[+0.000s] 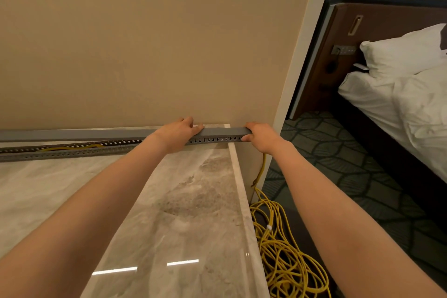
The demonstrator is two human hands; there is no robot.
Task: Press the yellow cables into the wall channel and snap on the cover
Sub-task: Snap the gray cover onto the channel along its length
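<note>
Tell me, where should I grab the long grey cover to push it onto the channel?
Grip the grey cover at its right end, probably from above, as the right hand and left hand do. It is long, thin and flat-topped, lying level above the slotted channel, so fingers over the top can press it straight down. Farther left it sits lifted off the channel.

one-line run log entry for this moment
left hand: pressing cover | right hand: gripping cover end | yellow cables: in channel
</note>
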